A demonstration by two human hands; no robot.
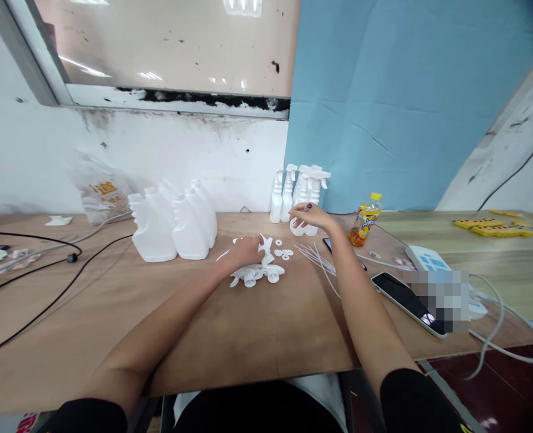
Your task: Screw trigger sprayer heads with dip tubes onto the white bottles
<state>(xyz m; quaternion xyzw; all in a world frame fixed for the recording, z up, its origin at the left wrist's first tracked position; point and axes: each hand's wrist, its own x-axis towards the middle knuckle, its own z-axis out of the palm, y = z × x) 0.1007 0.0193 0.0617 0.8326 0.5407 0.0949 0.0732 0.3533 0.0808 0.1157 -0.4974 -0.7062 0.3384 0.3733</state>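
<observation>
My left hand point(247, 251) reaches into a pile of white spray heads point(250, 275) at the middle of the table; its fingers are partly hidden and what they hold cannot be made out. My right hand point(312, 218) is in front of several white spray bottles point(288, 195) with heads on, its fingers curled near the base of one bottle; whether it grips that bottle is unclear. White rings point(285, 257) lie just right of the pile. Thin white tubes point(315, 258) are spread below my right hand.
Several white bottles without heads point(189, 231) stand at left, beside a plastic bag point(104, 192). A drink bottle point(364, 222), a phone point(408, 302) and a white device point(428, 260) are at right. Black cables point(68, 288) cross the left side.
</observation>
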